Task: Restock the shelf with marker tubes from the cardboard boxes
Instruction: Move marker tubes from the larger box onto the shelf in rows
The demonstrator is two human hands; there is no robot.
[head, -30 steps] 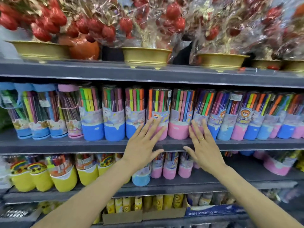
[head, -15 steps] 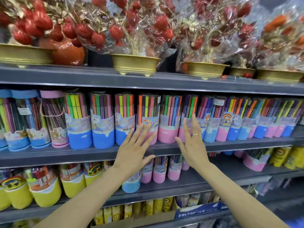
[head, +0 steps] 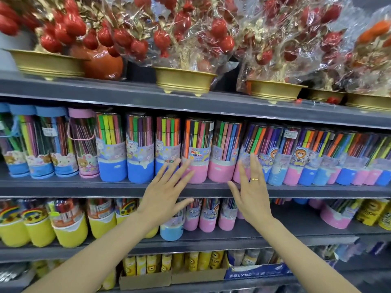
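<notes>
- Grey metal shelf (head: 127,188), tiered; marker tubes (head: 197,149) stand upright along the middle tier in a tight front row, clear plastic cylinders with pink or blue bases.
- Tier above: five gold bowls (head: 184,80) in view, red fruit ornaments wrapped in crinkled cellophane.
- Tier below: yellow-based tubs (head: 70,229) at left, three pink tubes (head: 208,214) at centre.
- Left hand (head: 163,197) and right hand (head: 252,193) both flat, fingers spread, empty, against the pink-based tubes' fronts; actual contact unclear.
- Gold ring (head: 255,179) on right hand.
- Cardboard box (head: 146,279) of yellow packs, bottom tier.
</notes>
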